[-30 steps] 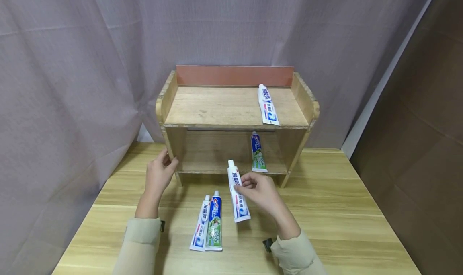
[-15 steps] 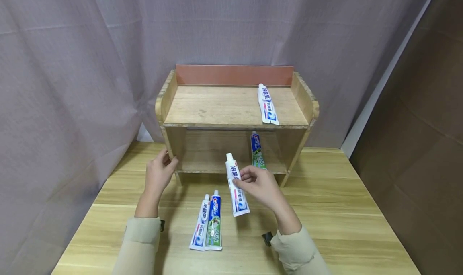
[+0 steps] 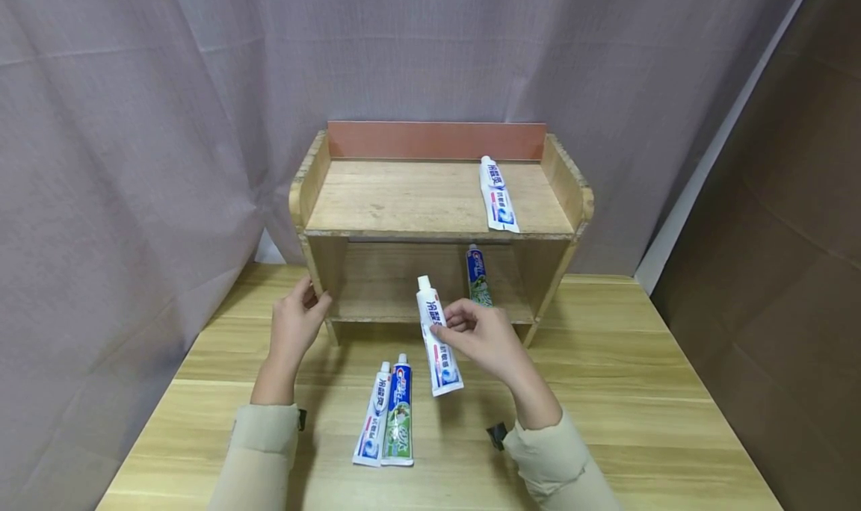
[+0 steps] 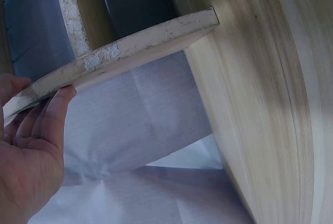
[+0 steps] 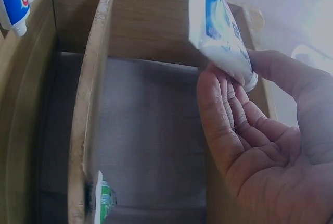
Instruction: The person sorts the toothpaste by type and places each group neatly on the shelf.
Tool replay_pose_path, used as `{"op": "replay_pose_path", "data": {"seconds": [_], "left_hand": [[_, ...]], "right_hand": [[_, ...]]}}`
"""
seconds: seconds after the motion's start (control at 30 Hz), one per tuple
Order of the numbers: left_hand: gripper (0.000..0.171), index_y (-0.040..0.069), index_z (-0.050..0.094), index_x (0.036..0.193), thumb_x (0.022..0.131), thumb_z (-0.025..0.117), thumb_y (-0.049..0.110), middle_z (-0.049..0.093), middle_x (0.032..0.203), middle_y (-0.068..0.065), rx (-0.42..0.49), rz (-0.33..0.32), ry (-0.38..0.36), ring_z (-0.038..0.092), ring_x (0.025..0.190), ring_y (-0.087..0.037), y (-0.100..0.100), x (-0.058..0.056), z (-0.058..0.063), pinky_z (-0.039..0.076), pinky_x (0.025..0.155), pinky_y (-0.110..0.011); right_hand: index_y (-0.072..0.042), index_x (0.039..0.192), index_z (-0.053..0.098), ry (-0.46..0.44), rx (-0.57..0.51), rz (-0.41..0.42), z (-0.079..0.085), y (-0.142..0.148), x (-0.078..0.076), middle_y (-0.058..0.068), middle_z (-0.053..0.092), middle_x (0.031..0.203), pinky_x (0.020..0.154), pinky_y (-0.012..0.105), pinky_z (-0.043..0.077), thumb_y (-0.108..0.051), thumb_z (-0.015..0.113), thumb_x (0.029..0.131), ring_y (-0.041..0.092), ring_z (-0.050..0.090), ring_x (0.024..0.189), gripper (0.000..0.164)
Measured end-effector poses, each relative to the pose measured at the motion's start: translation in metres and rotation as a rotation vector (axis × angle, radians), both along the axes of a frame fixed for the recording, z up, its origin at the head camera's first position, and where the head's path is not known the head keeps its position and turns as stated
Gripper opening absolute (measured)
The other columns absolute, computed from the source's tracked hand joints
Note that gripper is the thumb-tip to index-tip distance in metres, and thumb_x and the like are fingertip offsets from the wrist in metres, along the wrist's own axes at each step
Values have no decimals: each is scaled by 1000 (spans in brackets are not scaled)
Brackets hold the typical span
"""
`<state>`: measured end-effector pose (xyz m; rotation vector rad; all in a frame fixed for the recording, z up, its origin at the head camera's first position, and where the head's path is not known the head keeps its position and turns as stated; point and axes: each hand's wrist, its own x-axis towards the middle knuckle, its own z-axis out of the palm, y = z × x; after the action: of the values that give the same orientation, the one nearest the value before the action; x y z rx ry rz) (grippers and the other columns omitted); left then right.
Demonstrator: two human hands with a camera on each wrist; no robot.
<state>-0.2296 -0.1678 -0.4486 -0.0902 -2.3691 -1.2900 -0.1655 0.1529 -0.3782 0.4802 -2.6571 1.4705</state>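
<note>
My right hand [image 3: 489, 341] pinches a white toothpaste tube [image 3: 444, 365] by its right edge, between thumb and fingers. The tube is held in the air before the lower level of a two-level wooden shelf [image 3: 403, 197], cap pointing away. In the right wrist view the same toothpaste tube [image 5: 221, 26] sits between thumb and fingertips. My left hand [image 3: 292, 324] grips the shelf's left side panel. The left wrist view has the panel [image 4: 145, 34] between the thumb and fingers of that hand [image 4: 34, 156]. A white tube [image 3: 498, 197] lies on the upper level, a blue-green tube [image 3: 477, 272] on the lower, partly hidden.
On the table [image 3: 639, 391], in front of the shelf, a white toothpaste tube [image 3: 374, 421] and a blue-green toothpaste tube [image 3: 400, 414] lie side by side, touching. A grey curtain [image 3: 430, 48] hangs behind the shelf. Brown cloth [image 3: 773, 220] hangs on the right.
My right hand has moved the white toothpaste tube forward and slightly left, toward the lower level, now covering the blue-green tube's bottom end. The left hand has stayed on the shelf panel.
</note>
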Motion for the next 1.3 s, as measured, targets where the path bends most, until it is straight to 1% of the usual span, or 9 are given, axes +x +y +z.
{"op": "replay_pose_path", "data": {"seconds": [0.33,0.7,0.87,1.17,1.3], "left_hand": [[39,11,63,133,94,67,17,69,116,-23,-2,-1,-9,71,101,-37,-1,0,-1,61,85,-43],[36,10,64,130,94,67,16,69,117,-23,3,-7,-5,71,101,-38,0,0,0,61,85,-43],[36,11,64,129,94,67,17,69,117,-23,6,-6,-12,71,100,-38,0,1,0,61,85,-44],[37,10,64,131,94,67,16,69,117,-24,-2,-5,4,71,100,-38,0,1,-2,61,84,-43],[37,10,64,131,94,67,17,68,117,-24,5,-9,0,71,102,-39,-1,0,-1,61,85,-42]], "right_hand": [[-7,98,72,4,-4,-7,9,2,-2,0,71,88,71,27,61,-23,82,84,15,67,78,23],[-6,98,71,25,-12,7,17,5,-4,2,71,88,70,27,61,-22,82,84,16,66,78,24],[-8,98,71,32,-9,0,22,5,-4,1,72,88,69,28,62,-23,82,84,16,67,77,24],[-8,98,71,43,-8,7,26,5,-5,1,72,88,70,29,62,-24,82,84,16,67,77,24],[-10,97,71,59,14,-5,28,6,-6,-1,72,88,69,29,62,-25,82,85,16,67,77,22]]}}
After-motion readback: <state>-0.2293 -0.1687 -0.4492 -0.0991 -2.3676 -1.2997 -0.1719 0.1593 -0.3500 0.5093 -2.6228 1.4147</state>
